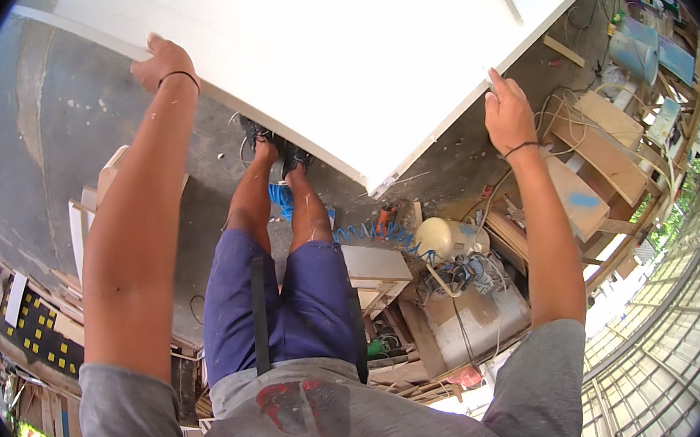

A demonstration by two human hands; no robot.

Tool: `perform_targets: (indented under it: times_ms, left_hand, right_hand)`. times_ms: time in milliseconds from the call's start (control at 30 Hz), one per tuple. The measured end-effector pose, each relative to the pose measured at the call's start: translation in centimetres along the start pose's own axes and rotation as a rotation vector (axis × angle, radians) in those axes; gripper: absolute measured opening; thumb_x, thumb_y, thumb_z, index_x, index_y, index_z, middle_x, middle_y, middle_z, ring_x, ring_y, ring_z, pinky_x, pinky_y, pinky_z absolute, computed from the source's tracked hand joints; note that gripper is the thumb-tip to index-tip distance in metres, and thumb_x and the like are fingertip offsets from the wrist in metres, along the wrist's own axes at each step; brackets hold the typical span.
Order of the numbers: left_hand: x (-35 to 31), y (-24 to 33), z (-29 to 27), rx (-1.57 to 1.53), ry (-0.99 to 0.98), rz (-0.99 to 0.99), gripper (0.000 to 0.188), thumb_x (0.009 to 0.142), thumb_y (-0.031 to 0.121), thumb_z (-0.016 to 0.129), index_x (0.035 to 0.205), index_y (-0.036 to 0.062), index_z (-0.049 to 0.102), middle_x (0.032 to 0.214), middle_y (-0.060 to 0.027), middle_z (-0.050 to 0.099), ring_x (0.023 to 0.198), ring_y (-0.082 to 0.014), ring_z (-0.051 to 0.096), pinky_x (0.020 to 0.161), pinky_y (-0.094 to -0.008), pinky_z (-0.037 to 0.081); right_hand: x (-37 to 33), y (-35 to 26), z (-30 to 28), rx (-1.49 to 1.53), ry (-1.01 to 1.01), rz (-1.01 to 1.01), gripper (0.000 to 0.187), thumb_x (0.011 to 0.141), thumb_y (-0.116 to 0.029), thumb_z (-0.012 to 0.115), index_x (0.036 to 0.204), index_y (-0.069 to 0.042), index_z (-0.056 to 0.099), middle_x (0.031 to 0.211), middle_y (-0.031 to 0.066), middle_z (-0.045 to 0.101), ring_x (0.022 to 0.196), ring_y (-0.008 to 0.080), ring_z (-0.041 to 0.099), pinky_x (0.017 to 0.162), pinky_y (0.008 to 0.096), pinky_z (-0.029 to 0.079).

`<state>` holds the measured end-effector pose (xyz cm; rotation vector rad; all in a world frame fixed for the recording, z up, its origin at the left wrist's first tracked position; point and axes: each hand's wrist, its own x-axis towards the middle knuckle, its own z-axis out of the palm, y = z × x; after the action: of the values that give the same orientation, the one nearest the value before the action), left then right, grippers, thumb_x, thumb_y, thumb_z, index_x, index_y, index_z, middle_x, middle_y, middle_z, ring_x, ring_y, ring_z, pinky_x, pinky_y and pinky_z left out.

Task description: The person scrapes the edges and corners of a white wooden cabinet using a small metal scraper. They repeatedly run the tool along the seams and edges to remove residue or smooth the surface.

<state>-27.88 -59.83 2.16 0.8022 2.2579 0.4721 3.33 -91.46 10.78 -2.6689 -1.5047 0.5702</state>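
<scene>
A large white cabinet, seen as a wide bright panel with raised edges, fills the upper middle in front of my legs. One corner points toward me. On its near edge, toward the left, my left hand is closed, thumb on top and the other fingers partly hidden. My right hand grips the right edge, farther from the near corner, with fingertips at the rim. Both arms are stretched forward. Much of the white surface is overexposed, so its details cannot be made out.
Behind me on the right lie a cream tank, a coiled blue hose and an orange tool. Wooden boards and loose cables crowd the right side, beside a metal grille. Wood pieces stand at the left on the concrete floor.
</scene>
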Motion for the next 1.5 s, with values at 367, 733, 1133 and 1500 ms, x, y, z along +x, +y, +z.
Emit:
perform_targets:
  times_ms: [367, 733, 1133, 1500]
  left_hand:
    - [-0.7, 1.7, 0.5, 0.27, 0.074, -0.062, 0.054, 0.094, 0.033, 0.038, 0.131, -0.0052, 0.038, 0.112, -0.0245, 0.061, 0.095, -0.0355, 0.066, 0.08, -0.0433, 0.057]
    - [0.9, 0.5, 1.0, 0.297, 0.169, -0.056, 0.052, 0.091, 0.033, 0.044, 0.126, -0.0054, 0.043, 0.105, -0.0258, 0.064, 0.091, -0.0381, 0.066, 0.074, -0.0462, 0.056]
    - [-0.4, -0.3, -0.2, 0.232, 0.15, -0.045, 0.047, 0.09, 0.034, 0.045, 0.118, -0.0045, 0.046, 0.105, -0.024, 0.064, 0.094, -0.0416, 0.064, 0.081, -0.0509, 0.052]
    - [-0.5, -5.1, 1.6, 0.222, 0.058, 0.362, 0.059, 0.089, 0.025, 0.05, 0.13, -0.0118, 0.028, 0.127, -0.0329, 0.044, 0.108, -0.0456, 0.055, 0.089, -0.049, 0.048]
  right_hand:
    - [7.1, 2.7, -3.9, -0.661, -0.029, -0.094, 0.034, 0.081, -0.006, 0.055, 0.11, -0.02, 0.066, 0.09, 0.0068, 0.056, 0.086, 0.0267, 0.057, 0.071, 0.039, 0.052]
    - [-3.0, -6.8, 1.7, -0.474, -0.199, -0.197, 0.023, 0.087, -0.015, 0.056, 0.107, -0.015, 0.067, 0.085, 0.0064, 0.052, 0.078, 0.0253, 0.054, 0.062, 0.0378, 0.049]
    - [-10.2, -13.1, 2.5, 0.003, -0.268, -0.062, 0.014, 0.085, -0.015, 0.055, 0.088, -0.009, 0.068, 0.081, 0.0134, 0.054, 0.082, 0.0326, 0.053, 0.071, 0.0454, 0.043]
    - [5.0, 2.2, -1.0, -0.748, -0.145, -0.125, 0.022, 0.089, -0.017, 0.052, 0.107, -0.019, 0.064, 0.095, 0.0103, 0.059, 0.089, 0.0299, 0.06, 0.073, 0.0427, 0.051]
